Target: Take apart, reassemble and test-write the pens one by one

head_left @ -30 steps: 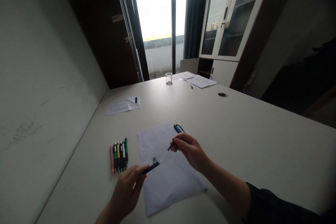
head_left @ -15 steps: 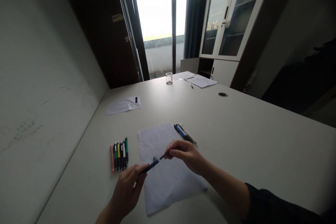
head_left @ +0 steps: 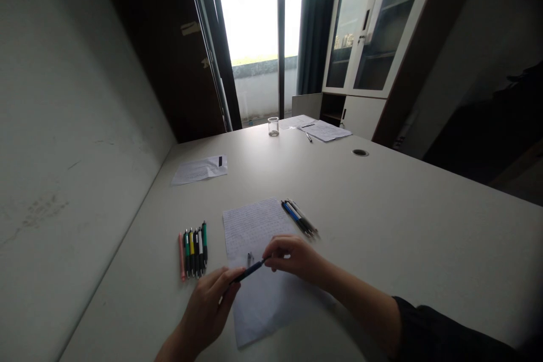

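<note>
My left hand (head_left: 211, 298) is closed around a dark pen barrel (head_left: 250, 271) that tilts up to the right. At the barrel's upper end, my right hand (head_left: 292, 257) pinches a thin dark piece that meets the tip; most of that piece is hidden by the fingers. Both hands are over a sheet of paper (head_left: 267, 317) with handwriting on its upper half. Small pen parts (head_left: 249, 258) lie on the sheet just behind the barrel. Several pens (head_left: 195, 251) are lined up left of the paper, and more pens (head_left: 298, 218) lie at its upper right.
A glass jar (head_left: 273, 126) stands near the far edge of the white table (head_left: 399, 226). Written papers (head_left: 326, 130) and a pen (head_left: 309, 137) lie to its right. Another sheet (head_left: 199, 171) is by the left wall. A round cable hole (head_left: 360, 153) is at the right.
My right hand has moved slightly down and left, and the thin piece that was apart from the barrel now meets its end. The barrel in my left hand has shifted slightly.
</note>
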The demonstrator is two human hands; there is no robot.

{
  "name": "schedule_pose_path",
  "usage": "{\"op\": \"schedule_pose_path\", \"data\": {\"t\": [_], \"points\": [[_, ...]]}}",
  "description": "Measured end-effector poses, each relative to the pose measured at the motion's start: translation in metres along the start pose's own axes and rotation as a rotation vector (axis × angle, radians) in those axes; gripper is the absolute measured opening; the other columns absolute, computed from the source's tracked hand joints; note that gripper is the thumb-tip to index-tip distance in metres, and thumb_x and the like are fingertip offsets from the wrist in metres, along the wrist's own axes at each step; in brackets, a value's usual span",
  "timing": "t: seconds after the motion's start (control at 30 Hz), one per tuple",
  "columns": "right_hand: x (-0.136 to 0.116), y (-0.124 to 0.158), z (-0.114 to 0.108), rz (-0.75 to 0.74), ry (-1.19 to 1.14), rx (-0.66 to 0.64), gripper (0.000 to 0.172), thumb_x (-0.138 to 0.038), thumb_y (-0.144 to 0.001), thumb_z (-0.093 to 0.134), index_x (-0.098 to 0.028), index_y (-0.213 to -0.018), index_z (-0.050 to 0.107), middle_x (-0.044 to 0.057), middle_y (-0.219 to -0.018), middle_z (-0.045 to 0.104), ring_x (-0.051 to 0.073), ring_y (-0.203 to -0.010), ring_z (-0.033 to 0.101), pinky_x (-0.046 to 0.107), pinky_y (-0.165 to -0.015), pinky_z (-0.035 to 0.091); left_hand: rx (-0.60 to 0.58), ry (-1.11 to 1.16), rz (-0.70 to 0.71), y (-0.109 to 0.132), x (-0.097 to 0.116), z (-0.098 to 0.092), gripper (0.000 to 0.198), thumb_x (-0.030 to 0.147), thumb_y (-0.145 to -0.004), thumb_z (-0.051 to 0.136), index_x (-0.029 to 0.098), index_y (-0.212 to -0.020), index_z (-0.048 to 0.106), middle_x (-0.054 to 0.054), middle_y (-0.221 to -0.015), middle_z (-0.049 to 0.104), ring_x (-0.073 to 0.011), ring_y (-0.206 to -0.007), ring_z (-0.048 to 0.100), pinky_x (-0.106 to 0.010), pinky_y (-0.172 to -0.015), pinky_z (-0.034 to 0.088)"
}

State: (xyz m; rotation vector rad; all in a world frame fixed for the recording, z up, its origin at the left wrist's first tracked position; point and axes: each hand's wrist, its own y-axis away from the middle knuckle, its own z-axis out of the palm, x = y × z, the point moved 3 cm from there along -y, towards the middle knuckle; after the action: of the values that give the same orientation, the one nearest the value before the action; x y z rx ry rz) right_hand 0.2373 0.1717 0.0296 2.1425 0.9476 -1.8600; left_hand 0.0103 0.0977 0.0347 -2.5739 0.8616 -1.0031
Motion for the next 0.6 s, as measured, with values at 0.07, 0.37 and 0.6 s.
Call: {"op": "schedule_pose_path", "data": {"t": [0.07, 0.37, 0.6], "points": [[0.0005, -0.0001, -0.0007, -0.026, 0.058, -0.001, 0.019, -0.036, -0.081, 0.074, -0.017, -0.085, 0.073, 0.002, -0.074, 0.066, 0.012, -0.06, 0.063, 0.023, -0.058, 0.049, -0.012, 0.003, 0.003, -0.0004, 0.0001, 0.0007, 0.028, 0.019, -0.099, 0.046, 0.021, -0.124, 0.059, -0.008, -0.091, 0.068, -0.0177, -0.079, 0.067, -0.025, -0.069, 0.054], [0.0023, 0.0003, -0.0005, -0.103, 0.245, -0.036, 0.024, -0.041, -0.08, 0.075, -0.017, -0.079, 0.073, 0.001, -0.069, 0.062, 0.012, -0.06, 0.053, 0.022, -0.057, 0.043, -0.084, 0.021, -0.01, 0.003, -0.0042, 0.0052, 0.029, 0.017, -0.098, 0.046, 0.022, -0.125, 0.056, -0.007, -0.091, 0.066, -0.0177, -0.078, 0.063, -0.025, -0.068, 0.051], [-0.0028, 0.0014, -0.0023, -0.085, 0.218, -0.062, 0.019, -0.035, -0.082, 0.074, -0.018, -0.087, 0.073, 0.002, -0.077, 0.064, 0.011, -0.061, 0.055, 0.022, -0.057, 0.045, -0.071, 0.029, -0.01, 0.0002, -0.0022, 0.0042, 0.028, 0.017, -0.099, 0.045, 0.022, -0.124, 0.057, -0.006, -0.089, 0.066, -0.0175, -0.076, 0.063, -0.025, -0.067, 0.05]]}}
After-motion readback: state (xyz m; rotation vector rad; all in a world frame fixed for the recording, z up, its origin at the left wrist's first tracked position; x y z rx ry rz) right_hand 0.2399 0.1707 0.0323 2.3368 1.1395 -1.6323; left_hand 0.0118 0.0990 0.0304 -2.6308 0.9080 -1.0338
